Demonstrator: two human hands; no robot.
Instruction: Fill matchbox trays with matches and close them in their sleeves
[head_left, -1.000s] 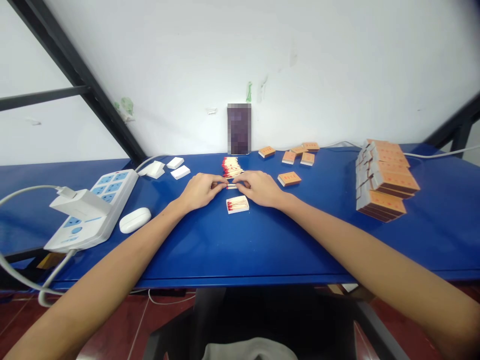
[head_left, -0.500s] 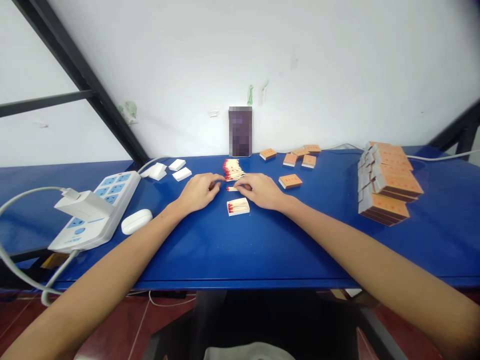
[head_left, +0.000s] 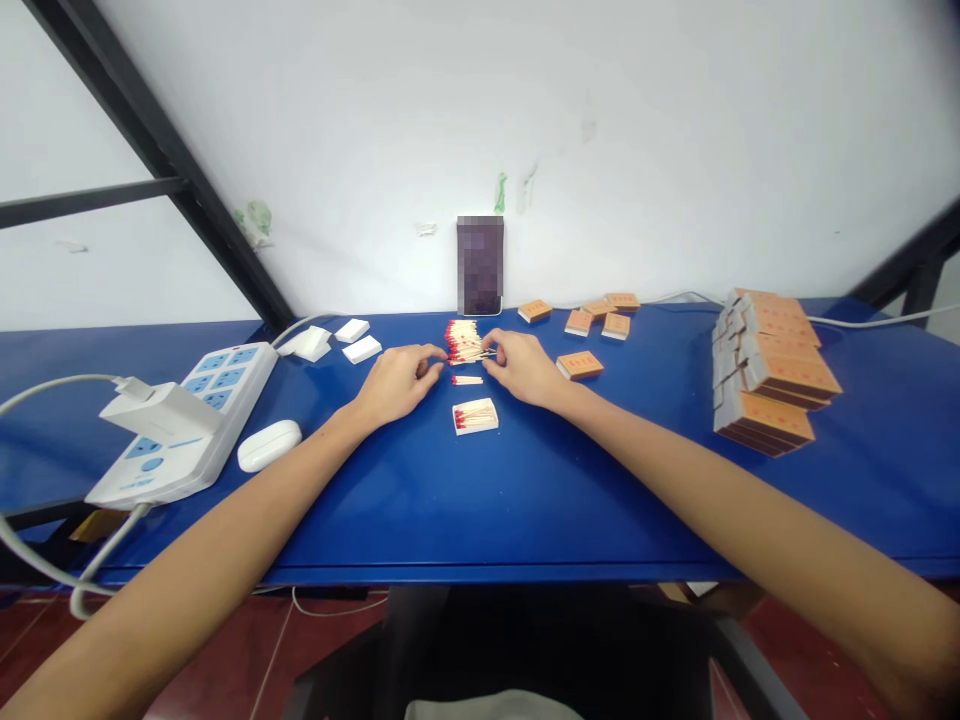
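Observation:
A loose heap of red-tipped matches (head_left: 465,340) lies at the back middle of the blue table (head_left: 480,500). My right hand (head_left: 521,365) reaches its pinched fingertips to the heap's right edge, touching matches there. My left hand (head_left: 397,380) rests curled just left of the heap, fingertips near its lower edge; nothing shows in it. A small bundle of matches (head_left: 466,380) lies on the table between both hands. Nearer to me sits an open white matchbox tray (head_left: 475,416) filled with matches.
A white power strip (head_left: 180,420) with a plugged adapter and a white earbud case (head_left: 269,444) lie at the left. White empty trays (head_left: 352,340) sit behind them. Orange matchboxes (head_left: 592,320) are scattered at the back right, with a tall stack (head_left: 772,375) at the far right.
My right hand has let the small bundle lie on the table and moved back to the heap of matches. My left hand has drawn slightly away from the bundle.

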